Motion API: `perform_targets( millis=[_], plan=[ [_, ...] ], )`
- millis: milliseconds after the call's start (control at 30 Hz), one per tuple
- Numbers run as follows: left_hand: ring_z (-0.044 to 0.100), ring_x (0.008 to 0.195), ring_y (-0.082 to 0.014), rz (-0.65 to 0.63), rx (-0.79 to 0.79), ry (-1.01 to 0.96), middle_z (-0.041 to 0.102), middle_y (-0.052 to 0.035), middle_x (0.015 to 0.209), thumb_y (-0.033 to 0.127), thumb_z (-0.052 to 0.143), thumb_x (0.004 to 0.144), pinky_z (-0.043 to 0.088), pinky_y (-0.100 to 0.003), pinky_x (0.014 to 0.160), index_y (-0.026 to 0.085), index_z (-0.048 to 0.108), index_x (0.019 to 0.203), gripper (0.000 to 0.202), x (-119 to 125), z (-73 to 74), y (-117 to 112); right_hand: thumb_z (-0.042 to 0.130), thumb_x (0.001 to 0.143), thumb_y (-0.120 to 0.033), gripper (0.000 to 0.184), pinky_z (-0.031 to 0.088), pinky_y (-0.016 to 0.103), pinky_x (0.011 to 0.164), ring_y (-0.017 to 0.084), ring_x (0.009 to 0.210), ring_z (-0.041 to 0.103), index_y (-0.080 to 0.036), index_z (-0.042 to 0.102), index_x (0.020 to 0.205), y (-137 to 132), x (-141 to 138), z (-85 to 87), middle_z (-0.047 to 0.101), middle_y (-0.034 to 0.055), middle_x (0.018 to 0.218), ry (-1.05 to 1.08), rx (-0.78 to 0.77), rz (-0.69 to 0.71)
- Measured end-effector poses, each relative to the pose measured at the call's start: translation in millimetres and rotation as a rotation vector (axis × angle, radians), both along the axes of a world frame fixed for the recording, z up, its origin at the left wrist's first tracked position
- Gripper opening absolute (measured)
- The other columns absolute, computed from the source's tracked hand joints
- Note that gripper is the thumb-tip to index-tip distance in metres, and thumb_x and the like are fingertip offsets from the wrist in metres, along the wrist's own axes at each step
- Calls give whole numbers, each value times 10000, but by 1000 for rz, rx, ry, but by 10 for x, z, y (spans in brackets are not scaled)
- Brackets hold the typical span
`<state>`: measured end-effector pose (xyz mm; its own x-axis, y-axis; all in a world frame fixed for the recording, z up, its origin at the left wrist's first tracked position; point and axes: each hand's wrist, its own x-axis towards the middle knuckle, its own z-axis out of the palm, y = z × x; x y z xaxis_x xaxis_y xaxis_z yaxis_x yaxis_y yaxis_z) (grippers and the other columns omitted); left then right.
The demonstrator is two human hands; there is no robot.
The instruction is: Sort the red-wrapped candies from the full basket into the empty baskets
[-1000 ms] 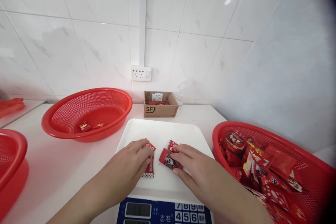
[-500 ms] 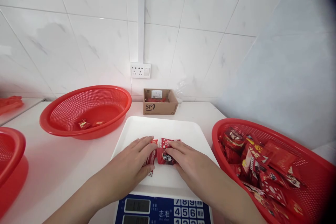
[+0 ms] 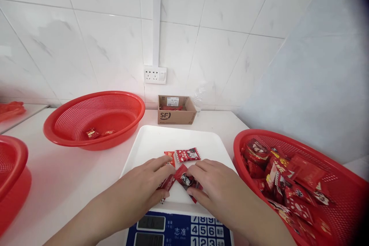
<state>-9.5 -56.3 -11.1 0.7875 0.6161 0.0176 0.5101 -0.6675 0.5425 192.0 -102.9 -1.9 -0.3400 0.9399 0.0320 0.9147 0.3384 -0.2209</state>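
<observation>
Both my hands rest on the white tray [image 3: 150, 138] of a weighing scale [image 3: 178, 232]. My left hand [image 3: 144, 188] lies with its fingers closed over a red candy packet [image 3: 167, 182]. My right hand [image 3: 213, 184] pinches a dark red candy packet [image 3: 186, 178] between thumb and fingers. Two more red packets lie just beyond the fingertips: a small one [image 3: 170, 156] and a wider one with white edges [image 3: 188, 154].
A red mesh basket [image 3: 95, 117] at the left rear holds two candies. Another red basket [image 3: 291, 184] at the right is piled with red packets. A third red basket [image 3: 11, 161] is at the far left. A small cardboard box [image 3: 176, 110] stands by the wall.
Both hands have drawn back toward me, pulling two packets along. Two other packets now lie uncovered further up the tray.
</observation>
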Motion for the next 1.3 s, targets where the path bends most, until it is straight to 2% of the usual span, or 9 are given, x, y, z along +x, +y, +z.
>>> perform_targets(
  millis=[100,233,500,600,733,933,1100,1200,1300],
  plan=[
    [539,1048,-182,9,24,-9,488,-5,1268,155,459,860,467,-310,825,290,461,1162,331,36,-28,12,583,797,-154,64,456,370,734,220,841,567,-181,600,852,5,4,-7,622,36,869,-23,8,-17],
    [462,1174,-208,-27,125,-9,528,-19,1262,224,464,888,408,-361,956,265,473,1202,318,50,-89,45,590,807,-185,99,470,380,757,227,888,562,-194,618,902,19,17,4,620,44,912,-25,7,-19],
    [367,1271,-269,17,232,112,428,-83,1373,427,470,878,386,-446,990,248,413,1310,471,31,-147,108,564,828,-244,364,379,452,995,280,1246,380,-171,561,1185,88,65,-39,505,101,1284,-36,-7,-13],
    [376,1262,-280,29,243,119,419,-104,1373,499,421,877,402,-453,971,235,413,1313,510,30,-141,125,551,840,-257,367,373,444,1004,270,1253,375,-177,555,1198,102,56,-47,507,95,1285,-32,-21,-17],
    [275,1322,-291,35,287,112,358,-109,1427,515,334,902,361,-476,1003,210,394,1332,531,19,-164,156,536,852,-275,341,379,434,996,264,1248,381,-187,566,1180,104,45,-41,521,92,1265,-14,-31,-26],
    [474,1175,-258,69,256,85,467,-129,1327,499,313,914,435,-408,937,165,525,1179,477,29,-149,175,507,867,-275,319,433,411,933,258,1188,453,-195,577,1167,93,41,-29,545,86,1232,19,-84,-21],
    [591,982,-208,109,175,48,535,-75,1160,418,274,945,473,-353,856,195,584,1006,386,21,-138,187,496,867,-312,363,390,411,986,264,1255,383,-174,570,1195,87,34,-11,458,101,1339,-20,-111,-37],
    [608,886,-193,118,185,46,540,-62,1105,405,313,939,496,-335,764,201,553,1028,328,12,-144,199,484,873,-317,372,392,413,987,258,1243,400,-166,567,1203,87,34,-6,471,103,1329,-31,-113,-41],
    [580,917,-216,153,257,64,537,-67,1102,389,409,910,493,-359,753,192,521,1063,274,9,-143,201,481,874,-313,365,398,411,981,255,1228,419,-167,571,1196,86,32,-12,478,103,1322,-23,-84,-25]
  ],
)
